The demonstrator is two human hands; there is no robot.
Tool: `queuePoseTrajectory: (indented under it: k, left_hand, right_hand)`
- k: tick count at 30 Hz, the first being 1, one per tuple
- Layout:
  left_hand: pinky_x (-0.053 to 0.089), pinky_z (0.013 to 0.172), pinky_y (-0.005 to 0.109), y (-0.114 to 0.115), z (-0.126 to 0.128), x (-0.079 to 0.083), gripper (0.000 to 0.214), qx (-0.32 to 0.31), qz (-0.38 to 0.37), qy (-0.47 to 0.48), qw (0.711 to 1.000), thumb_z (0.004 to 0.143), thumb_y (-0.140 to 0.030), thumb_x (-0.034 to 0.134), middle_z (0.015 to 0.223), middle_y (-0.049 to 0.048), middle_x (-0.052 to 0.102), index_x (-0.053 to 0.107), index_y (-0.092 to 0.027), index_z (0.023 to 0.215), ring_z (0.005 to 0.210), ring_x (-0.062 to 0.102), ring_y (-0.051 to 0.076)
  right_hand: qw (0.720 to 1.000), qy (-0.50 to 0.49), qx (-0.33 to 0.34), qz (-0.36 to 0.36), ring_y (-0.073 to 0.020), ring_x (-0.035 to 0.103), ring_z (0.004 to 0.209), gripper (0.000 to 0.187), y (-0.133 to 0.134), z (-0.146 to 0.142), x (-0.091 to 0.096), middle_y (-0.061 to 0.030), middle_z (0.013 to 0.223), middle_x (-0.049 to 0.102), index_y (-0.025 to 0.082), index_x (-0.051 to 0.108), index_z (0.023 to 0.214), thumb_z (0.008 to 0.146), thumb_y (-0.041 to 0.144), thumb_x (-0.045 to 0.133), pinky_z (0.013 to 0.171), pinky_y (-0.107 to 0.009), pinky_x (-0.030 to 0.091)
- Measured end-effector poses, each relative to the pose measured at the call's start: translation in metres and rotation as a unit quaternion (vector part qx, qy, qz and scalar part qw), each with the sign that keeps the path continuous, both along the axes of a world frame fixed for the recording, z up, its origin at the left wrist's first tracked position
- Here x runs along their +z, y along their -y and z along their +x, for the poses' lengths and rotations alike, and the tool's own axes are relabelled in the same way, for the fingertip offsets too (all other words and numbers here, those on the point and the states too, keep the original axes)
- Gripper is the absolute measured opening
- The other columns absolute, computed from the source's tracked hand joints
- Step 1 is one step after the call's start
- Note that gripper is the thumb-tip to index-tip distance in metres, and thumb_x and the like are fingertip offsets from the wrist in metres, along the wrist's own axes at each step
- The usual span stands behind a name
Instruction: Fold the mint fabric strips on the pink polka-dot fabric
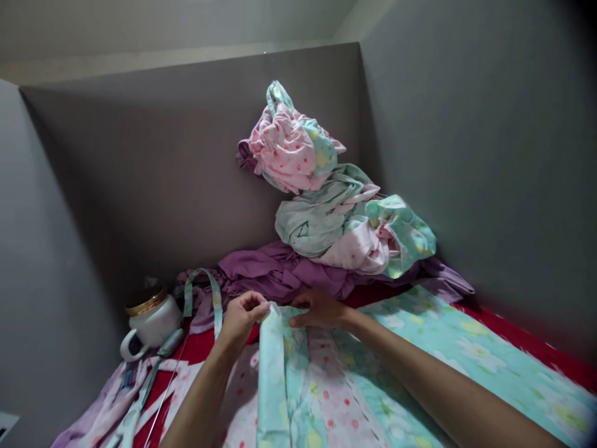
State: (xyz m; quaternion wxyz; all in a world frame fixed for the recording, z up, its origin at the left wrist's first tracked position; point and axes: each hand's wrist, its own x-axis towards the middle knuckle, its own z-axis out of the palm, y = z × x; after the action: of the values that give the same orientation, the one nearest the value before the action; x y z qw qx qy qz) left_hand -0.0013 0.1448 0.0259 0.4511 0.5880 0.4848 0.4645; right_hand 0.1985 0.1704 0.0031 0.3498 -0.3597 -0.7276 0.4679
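My left hand (242, 318) pinches the top end of a long mint floral fabric strip (272, 379) that runs toward me over the table. My right hand (317, 309) lies just right of it, fingers pressed down on the patchwork cloth (326, 386) of mint and pink floral panels where the strip's end meets it. The two hands are almost touching at the strip's top. A narrow mint strap (205, 292) loops up just left of my left hand.
A pile of pink and mint cloths (326, 205) is stacked in the back corner on purple fabric (284, 274). A white lidded mug (149, 323) stands at the left, with scissors (128, 423) near the front left. Grey walls enclose the red-covered table (513, 339).
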Motion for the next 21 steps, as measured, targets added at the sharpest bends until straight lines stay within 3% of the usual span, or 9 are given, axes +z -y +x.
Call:
queuePoseTrajectory:
  k: [3, 7, 12, 17, 21]
  left_hand:
    - [0.033, 0.046, 0.018, 0.0, -0.005, 0.0, 0.027, -0.006, -0.028, 0.012, 1.0, 0.059, -0.023, 0.073, 0.055, -0.0078, 0.048, 0.052, -0.013, 0.074, 0.046, 0.042, 0.005]
    - [0.037, 0.045, 0.018, 0.001, -0.005, 0.003, 0.013, 0.002, -0.068, -0.003, 0.998, 0.072, -0.011, 0.065, 0.057, -0.0073, 0.05, 0.056, -0.012, 0.081, 0.044, 0.042, 0.005]
    - [0.04, 0.043, 0.016, 0.001, -0.002, 0.002, 0.012, 0.033, -0.122, -0.02, 0.992, 0.082, -0.015, 0.057, 0.072, -0.0029, 0.054, 0.056, -0.012, 0.094, 0.051, 0.048, 0.005]
    - [0.038, 0.04, 0.016, 0.001, 0.006, -0.01, 0.015, 0.058, -0.175, -0.022, 0.983, 0.087, -0.025, 0.053, 0.063, -0.0046, 0.051, 0.056, -0.011, 0.086, 0.044, 0.044, 0.004]
    - [0.044, 0.047, 0.019, 0.008, 0.026, -0.008, 0.015, 0.076, -0.141, 0.005, 0.987, 0.087, -0.025, 0.052, 0.07, -0.0024, 0.055, 0.056, -0.011, 0.088, 0.052, 0.05, 0.006]
  right_hand:
    - [0.998, -0.029, -0.02, -0.049, -0.0103, 0.048, 0.051, 0.02, 0.003, -0.001, 0.001, 0.0014, 0.058, 0.056, 0.017, 0.059, 0.065, 0.063, 0.034, 0.069, 0.049, -0.022, 0.038]
    - [0.993, -0.047, -0.046, -0.097, -0.0109, 0.052, 0.053, 0.015, 0.012, -0.003, 0.008, -0.0006, 0.066, 0.06, 0.018, 0.057, 0.08, 0.074, 0.031, 0.06, 0.051, -0.022, 0.042]
    - [0.991, 0.014, -0.076, -0.108, -0.0093, 0.056, 0.059, 0.014, 0.015, -0.007, 0.011, -0.0009, 0.075, 0.061, 0.016, 0.056, 0.095, 0.084, 0.023, 0.053, 0.055, -0.022, 0.046]
    - [0.977, 0.161, -0.119, -0.073, -0.0136, 0.06, 0.077, 0.022, 0.006, 0.002, 0.002, -0.0034, 0.093, 0.061, 0.013, 0.058, 0.098, 0.088, 0.031, 0.053, 0.068, -0.031, 0.051]
    - [0.963, 0.229, -0.144, 0.02, -0.018, 0.058, 0.093, 0.023, 0.002, 0.003, -0.001, -0.0059, 0.107, 0.059, 0.016, 0.057, 0.104, 0.087, 0.031, 0.053, 0.08, -0.037, 0.049]
